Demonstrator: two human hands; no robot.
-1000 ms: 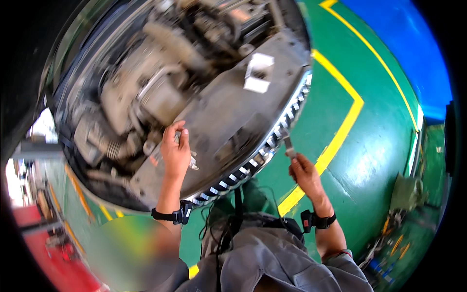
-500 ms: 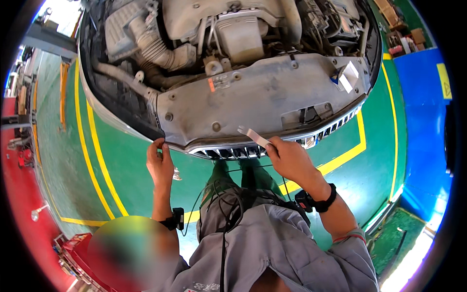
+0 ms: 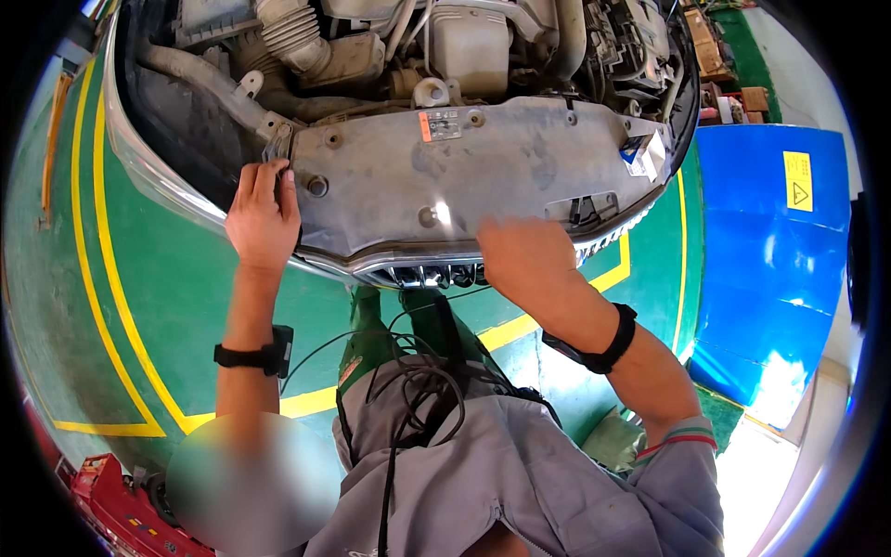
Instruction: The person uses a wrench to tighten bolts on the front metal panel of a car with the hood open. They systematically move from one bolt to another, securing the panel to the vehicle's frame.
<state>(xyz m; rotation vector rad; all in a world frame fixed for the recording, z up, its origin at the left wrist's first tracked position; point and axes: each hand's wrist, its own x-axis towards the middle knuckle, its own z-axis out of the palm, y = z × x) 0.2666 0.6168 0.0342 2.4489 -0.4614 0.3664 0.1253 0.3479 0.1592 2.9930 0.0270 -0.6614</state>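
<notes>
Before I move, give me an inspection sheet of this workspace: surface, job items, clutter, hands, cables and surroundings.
Surface: grey cover panel, smudged, along the front of the engine bay.
Job's things: round fitting near the panel's left end; orange-and-grey label near its rear edge.
Clutter: white box at the panel's right end.
Left hand: fingers at the panel's left end; grip unclear.
Right hand: fingers curled, near the front edge; contents hidden.
Cables: dark cables looped over the person's lap.
Surroundings: green floor with yellow lines; blue panel, right; red cart, lower left.
</notes>
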